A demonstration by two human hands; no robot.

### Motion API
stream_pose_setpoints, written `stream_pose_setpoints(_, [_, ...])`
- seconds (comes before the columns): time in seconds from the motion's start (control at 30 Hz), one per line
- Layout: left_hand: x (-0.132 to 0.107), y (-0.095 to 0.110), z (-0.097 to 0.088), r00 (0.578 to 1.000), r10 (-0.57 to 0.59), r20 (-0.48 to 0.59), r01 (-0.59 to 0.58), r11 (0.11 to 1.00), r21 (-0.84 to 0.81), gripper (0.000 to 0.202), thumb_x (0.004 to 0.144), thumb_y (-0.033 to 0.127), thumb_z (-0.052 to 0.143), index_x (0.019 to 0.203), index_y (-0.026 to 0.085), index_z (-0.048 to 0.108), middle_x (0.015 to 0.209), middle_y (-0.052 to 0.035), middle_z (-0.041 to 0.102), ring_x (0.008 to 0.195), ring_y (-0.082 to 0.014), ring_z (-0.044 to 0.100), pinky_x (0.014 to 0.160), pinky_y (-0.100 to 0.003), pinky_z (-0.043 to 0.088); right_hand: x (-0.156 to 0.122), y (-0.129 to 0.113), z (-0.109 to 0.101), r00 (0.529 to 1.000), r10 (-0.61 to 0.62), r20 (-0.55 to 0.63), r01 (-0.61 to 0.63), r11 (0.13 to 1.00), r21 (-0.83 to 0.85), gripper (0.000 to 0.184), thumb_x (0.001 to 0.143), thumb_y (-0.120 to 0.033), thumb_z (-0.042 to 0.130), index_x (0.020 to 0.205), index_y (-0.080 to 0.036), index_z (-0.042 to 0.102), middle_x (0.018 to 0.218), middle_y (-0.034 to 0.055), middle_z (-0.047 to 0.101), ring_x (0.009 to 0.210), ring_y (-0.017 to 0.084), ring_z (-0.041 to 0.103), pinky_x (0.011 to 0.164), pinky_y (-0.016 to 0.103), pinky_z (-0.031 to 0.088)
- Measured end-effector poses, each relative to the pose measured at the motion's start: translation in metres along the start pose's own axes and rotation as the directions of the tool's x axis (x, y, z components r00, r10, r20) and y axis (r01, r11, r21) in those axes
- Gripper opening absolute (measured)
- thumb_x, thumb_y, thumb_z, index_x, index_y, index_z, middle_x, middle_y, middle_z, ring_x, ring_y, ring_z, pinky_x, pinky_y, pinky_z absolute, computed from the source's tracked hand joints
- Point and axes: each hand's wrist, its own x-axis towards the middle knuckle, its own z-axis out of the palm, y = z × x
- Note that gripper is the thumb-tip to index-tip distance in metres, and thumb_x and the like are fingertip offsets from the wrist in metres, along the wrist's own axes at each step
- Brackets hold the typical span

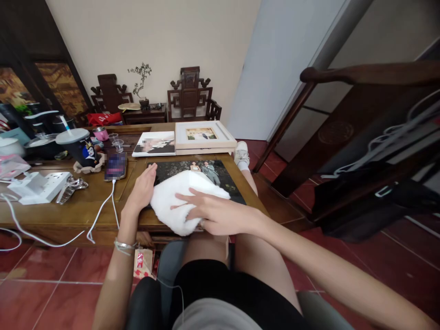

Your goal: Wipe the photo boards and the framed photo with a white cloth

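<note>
A dark photo panel [220,172] lies flat on the wooden table, showing two people in formal clothes. A fluffy white cloth [172,190] covers much of its near half and hangs over the front edge. My right hand [215,213] presses on this cloth with spread fingers, its lower fingers curled into the folds; the thumb is partly hidden. My left hand [142,188] rests along the panel's left edge, fingers stretched out, close to the cloth.
Behind the panel lie a pale framed picture [225,133] and a smaller photo board [168,137]. To the left are a phone [116,167] on a white cable, a dark cup [84,151] with a straw, and a power strip [44,188]. A wooden chair [343,119] stands right.
</note>
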Motion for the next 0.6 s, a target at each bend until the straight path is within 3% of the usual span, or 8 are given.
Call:
stream_pose_setpoints(0.17, [-0.001, -0.003, 0.001, 0.996, 0.040, 0.076, -0.045, 0.997, 0.068, 0.054, 0.097, 0.044, 0.034, 0.126, 0.008, 0.061, 0.135, -0.0153, 0.059, 0.130, -0.0248, 0.052, 0.114, -0.041, 0.035, -0.028, 0.004, -0.009, 0.975, 0.218, -0.034, -0.217, 0.976, 0.033, 0.056, 0.065, 0.001, 0.042, 0.107, -0.021, 0.072, 0.141, 0.0071, 0.055, 0.140, 0.026, 0.037, 0.114, 0.046, 0.030])
stream_pose_setpoints(0.3, [0.000, -0.010, 0.003, 0.990, 0.077, 0.122, -0.091, 0.989, 0.115, 0.047, 0.095, 0.035, 0.040, 0.128, 0.008, 0.060, 0.137, -0.0156, 0.057, 0.134, -0.0249, 0.047, 0.115, -0.041, 0.034, -0.033, 0.038, -0.011, 0.953, 0.264, -0.148, -0.271, 0.962, -0.025, 0.052, 0.066, 0.000, 0.041, 0.102, -0.021, 0.073, 0.108, 0.0059, 0.073, 0.126, 0.026, 0.053, 0.105, 0.041, 0.039])
stream_pose_setpoints(0.43, [0.001, -0.013, 0.004, 0.987, 0.081, 0.137, -0.101, 0.985, 0.141, 0.045, 0.093, 0.031, 0.041, 0.128, 0.009, 0.059, 0.138, -0.0144, 0.056, 0.134, -0.0241, 0.047, 0.115, -0.042, 0.034, -0.015, 0.078, -0.016, 0.900, 0.369, -0.233, -0.389, 0.920, -0.045, 0.051, 0.067, -0.004, 0.042, 0.107, -0.017, 0.071, 0.099, 0.0064, 0.074, 0.094, 0.025, 0.067, 0.089, 0.034, 0.046])
stream_pose_setpoints(0.6, [0.001, -0.014, 0.004, 0.988, 0.087, 0.129, -0.107, 0.981, 0.160, 0.045, 0.093, 0.032, 0.040, 0.127, 0.010, 0.061, 0.137, -0.0139, 0.057, 0.133, -0.0249, 0.048, 0.115, -0.044, 0.035, 0.031, 0.099, -0.023, 0.863, 0.427, -0.271, -0.449, 0.893, -0.021, 0.055, 0.068, -0.003, 0.040, 0.113, -0.012, 0.070, 0.120, 0.0090, 0.070, 0.108, 0.025, 0.063, 0.095, 0.029, 0.041])
